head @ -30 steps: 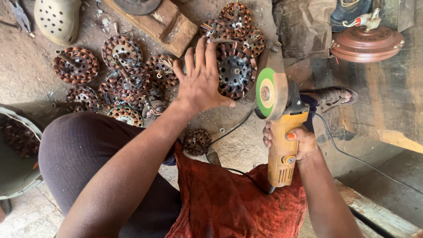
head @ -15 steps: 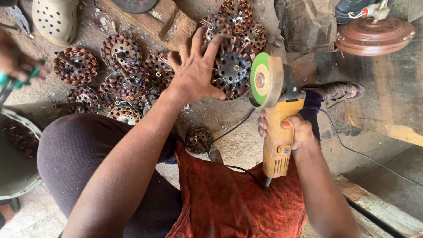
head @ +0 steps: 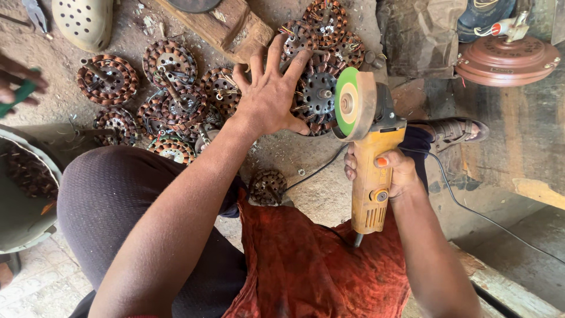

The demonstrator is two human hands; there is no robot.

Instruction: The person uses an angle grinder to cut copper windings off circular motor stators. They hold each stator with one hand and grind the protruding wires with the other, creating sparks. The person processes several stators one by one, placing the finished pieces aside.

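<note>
left hand [head: 269, 94]: fingers spread wide, palm down, reaching to 12 o'clock; fingertips touching the dark wound stator [head: 318, 94], gripping nothing
right hand [head: 391, 171]: wrapped tight round the body of the yellow angle grinder [head: 372, 171], thumb on top
grinder: body points to 6 o'clock, head to 12; green disc [head: 348, 103] stands on edge, just beside the dark stator at its 3 o'clock; cannot tell if they touch
cord [head: 488, 218]: black, runs off to 4 o'clock over the floor [head: 329, 194]
dark stator: on the floor at 12 o'clock of the person's knees, between left hand and disc
stator pile [head: 170, 94]: copper-wound rings, clustered at 10–11 o'clock of the left hand; more at 12 o'clock [head: 326, 23]
small stator [head: 268, 187]: alone, 6 o'clock of the left hand, by the red cloth [head: 318, 265]
wood block [head: 226, 26]: 11 o'clock of the left hand
brown motor cover [head: 507, 59]: far 2 o'clock
basin [head: 23, 194]: 9 o'clock edge, holds more windings
other person's hand [head: 17, 82]: 9–10 o'clock edge, pinching something green
</note>
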